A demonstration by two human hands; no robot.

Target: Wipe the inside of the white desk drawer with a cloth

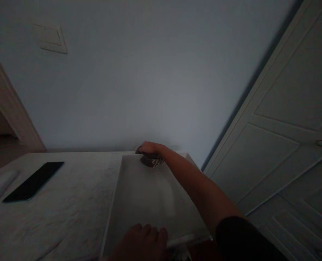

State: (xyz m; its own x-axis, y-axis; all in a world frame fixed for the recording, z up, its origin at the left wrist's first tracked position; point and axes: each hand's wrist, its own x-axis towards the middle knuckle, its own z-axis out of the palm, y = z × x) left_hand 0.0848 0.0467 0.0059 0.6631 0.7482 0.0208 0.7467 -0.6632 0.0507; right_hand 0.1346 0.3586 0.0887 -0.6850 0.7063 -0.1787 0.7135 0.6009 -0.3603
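A shallow white tray [141, 192] with a raised rim lies at the middle of the table, its far side close to the wall. My right hand [149, 148] is at that far rim, closed on a dark cloth [148, 161] with a pale pattern at one end. The cloth is folded over the rim and hangs against the inner side of the tray. At the near rim is my left hand [144, 241], its fingers curled over the edge. The thumb and the underside of this hand are hidden.
Left of the tray, a dark flat tablet [34, 181] lies on the pale tabletop [79, 195]. A whitish object [0, 185] sits beyond it at the left edge. White panelled cabinet doors [275, 152] stand to the right. A light switch [50, 38] is on the wall.
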